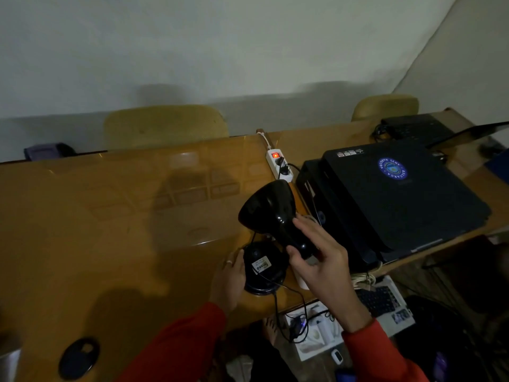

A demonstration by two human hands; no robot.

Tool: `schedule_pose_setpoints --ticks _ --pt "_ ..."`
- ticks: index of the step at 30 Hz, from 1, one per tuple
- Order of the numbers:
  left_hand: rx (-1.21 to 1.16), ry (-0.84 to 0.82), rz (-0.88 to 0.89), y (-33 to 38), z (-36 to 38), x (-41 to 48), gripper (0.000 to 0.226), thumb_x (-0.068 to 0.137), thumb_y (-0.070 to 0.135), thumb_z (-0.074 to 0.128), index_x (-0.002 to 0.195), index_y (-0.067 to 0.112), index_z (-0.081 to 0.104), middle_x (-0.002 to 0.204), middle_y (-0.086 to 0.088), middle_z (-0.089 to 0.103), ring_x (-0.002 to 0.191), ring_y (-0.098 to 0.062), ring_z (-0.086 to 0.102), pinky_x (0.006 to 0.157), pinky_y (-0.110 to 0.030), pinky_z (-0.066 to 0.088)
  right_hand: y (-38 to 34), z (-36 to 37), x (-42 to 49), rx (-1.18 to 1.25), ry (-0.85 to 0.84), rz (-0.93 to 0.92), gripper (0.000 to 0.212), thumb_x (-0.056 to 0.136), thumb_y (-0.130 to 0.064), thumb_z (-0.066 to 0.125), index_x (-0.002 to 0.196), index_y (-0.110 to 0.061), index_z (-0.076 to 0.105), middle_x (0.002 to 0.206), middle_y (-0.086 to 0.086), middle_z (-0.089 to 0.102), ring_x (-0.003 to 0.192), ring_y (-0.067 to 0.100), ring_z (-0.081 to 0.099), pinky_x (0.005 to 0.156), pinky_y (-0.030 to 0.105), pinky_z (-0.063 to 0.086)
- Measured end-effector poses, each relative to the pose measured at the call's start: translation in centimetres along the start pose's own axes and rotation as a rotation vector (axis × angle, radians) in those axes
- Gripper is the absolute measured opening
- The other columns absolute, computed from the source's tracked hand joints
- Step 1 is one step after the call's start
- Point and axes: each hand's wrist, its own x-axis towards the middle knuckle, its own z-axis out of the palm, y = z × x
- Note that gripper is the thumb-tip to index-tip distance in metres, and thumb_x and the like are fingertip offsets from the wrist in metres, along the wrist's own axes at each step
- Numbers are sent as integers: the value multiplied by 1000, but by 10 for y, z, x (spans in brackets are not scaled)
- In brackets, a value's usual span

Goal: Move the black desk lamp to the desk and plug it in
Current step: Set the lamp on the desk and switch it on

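Black desk lamp (271, 216), glossy and cone-shaded, is gripped at its neck by the right hand (321, 257), while the round base is steadied by the left hand (230, 279) (a ring is worn on one finger). It is stood near the edge of the polished amber tabletop (110, 216). Its thin cord (281, 307) is draped toward the floor. A white power strip (279, 165) is lit red beyond.

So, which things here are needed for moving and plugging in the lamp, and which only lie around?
For the job:
black desk lamp, held by left hand and right hand
its cord
white power strip
desk

Only lying around:
printer
chairs
keyboard on the floor
black disc
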Motion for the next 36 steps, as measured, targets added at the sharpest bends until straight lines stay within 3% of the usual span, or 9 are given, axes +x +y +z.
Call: schedule_pose_setpoints --ticks 7,13,17,21,25,31,36 --pt "-60 -46 -18 -3 -3 4 60 96 12 46 146 5 14 161 -8 4 143 -31 21 115 -42 32 2 -8 -2 -48 -68 -24 55 78 -13 74 130 -19 55 133 -4 54 127 -16 40 101 2 34" --pt "-197 -131 -37 -7 -11 8 60 94 20 52 145 9 23 161 -1 7 140 -29 28 112 -40 34 3 -10 -4 -19 -59 -28 54 78 -21 71 128 -29 54 130 -18 53 127 -9 45 101 7 38" --pt "-367 -164 -65 -13 -22 11 60 88 19 62 140 10 33 157 -2 23 137 -31 32 112 -43 32 2 -1 -3 -4 -29 -28 50 79 -18 68 127 -24 55 129 -14 54 126 -5 47 103 9 36" --pt "-511 -70 -62 -12 -25 8 61 81 9 67 133 16 36 141 -8 45 125 -31 45 102 -47 44 3 8 -6 67 -3 -21 47 83 -24 62 129 -29 51 133 -10 54 129 5 47 107 15 37" --pt "-351 -65 -25 -6 -25 9 80 83 12 66 145 26 18 149 -12 31 127 -34 43 103 -45 45 2 18 -4 100 7 4 55 83 -21 68 131 -37 46 135 -15 50 131 4 43 108 15 36" --pt "-205 -108 22 -5 -25 14 81 87 15 63 148 26 11 153 -19 16 131 -39 37 107 -47 42 0 24 -1 149 52 46 56 82 -20 68 129 -42 46 132 -15 52 129 3 45 106 21 40" --pt "-156 -133 36 -4 -26 14 82 89 15 60 149 25 5 155 -20 8 134 -39 33 108 -47 41 1 23 -3 147 55 54 58 82 -21 68 129 -45 44 133 -25 48 130 -1 44 107 20 40"
